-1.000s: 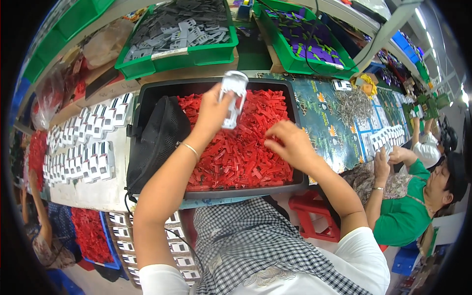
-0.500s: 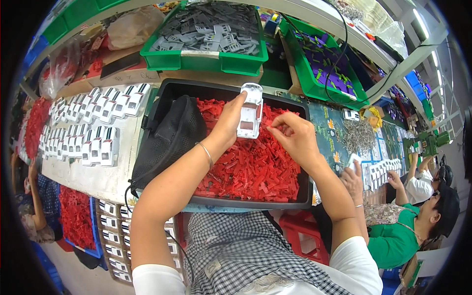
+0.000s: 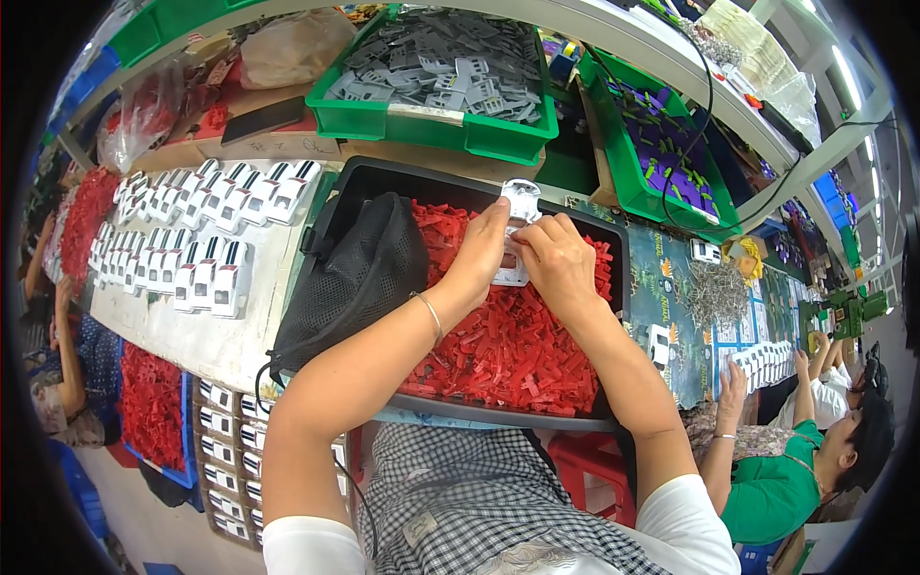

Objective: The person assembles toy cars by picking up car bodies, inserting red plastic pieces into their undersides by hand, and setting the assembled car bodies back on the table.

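Both hands meet over a black tray (image 3: 613, 251) heaped with small red plastic pieces (image 3: 498, 350). My left hand (image 3: 482, 251) grips a white plastic housing (image 3: 518, 203) from the left, holding it upright above the heap. Fingers of my right hand (image 3: 555, 260) press against the housing's lower front from the right; whether a red piece sits under them I cannot see. A thin bracelet circles my left wrist.
A black mesh bag (image 3: 356, 273) leans on the tray's left side. Rows of finished white housings (image 3: 196, 240) lie on the table to the left. Green bins hold grey parts (image 3: 450, 72) and purple parts (image 3: 671, 153). A person in green (image 3: 786, 479) works at right.
My right hand rose from the red heap and came up against the white housing. The housing, held by my left hand, came lower and closer to me.
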`<action>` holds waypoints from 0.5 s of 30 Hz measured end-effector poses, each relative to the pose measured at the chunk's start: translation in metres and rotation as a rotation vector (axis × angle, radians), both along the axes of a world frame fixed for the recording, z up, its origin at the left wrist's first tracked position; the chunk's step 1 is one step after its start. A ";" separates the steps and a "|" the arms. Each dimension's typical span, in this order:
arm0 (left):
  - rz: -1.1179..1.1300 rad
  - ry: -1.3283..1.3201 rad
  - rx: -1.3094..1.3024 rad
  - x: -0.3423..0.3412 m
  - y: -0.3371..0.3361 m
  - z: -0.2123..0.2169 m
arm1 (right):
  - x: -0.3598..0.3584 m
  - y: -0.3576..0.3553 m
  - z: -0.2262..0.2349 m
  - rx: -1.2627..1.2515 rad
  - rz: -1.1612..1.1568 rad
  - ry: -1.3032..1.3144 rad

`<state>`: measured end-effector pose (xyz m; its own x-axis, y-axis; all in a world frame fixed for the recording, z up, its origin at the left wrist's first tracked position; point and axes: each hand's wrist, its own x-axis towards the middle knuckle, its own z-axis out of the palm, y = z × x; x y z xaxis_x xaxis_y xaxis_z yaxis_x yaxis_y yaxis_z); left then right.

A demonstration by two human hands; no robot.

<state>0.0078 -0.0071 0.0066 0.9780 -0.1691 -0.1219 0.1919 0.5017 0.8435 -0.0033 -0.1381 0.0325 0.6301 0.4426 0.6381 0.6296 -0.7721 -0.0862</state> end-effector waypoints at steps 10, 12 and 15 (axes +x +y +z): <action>0.045 -0.002 0.059 0.002 -0.004 -0.012 | -0.007 0.000 -0.009 0.038 0.126 0.334; 0.056 0.035 0.035 0.006 -0.002 -0.015 | -0.007 -0.001 -0.006 0.052 0.131 0.320; 0.066 -0.031 0.043 0.008 0.000 -0.017 | -0.009 0.002 0.001 0.060 0.112 0.264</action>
<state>0.0160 -0.0075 -0.0102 0.9903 -0.0996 -0.0972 0.1332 0.4759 0.8694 -0.0122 -0.1361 0.0333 0.7272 0.4847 0.4860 0.6602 -0.6877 -0.3020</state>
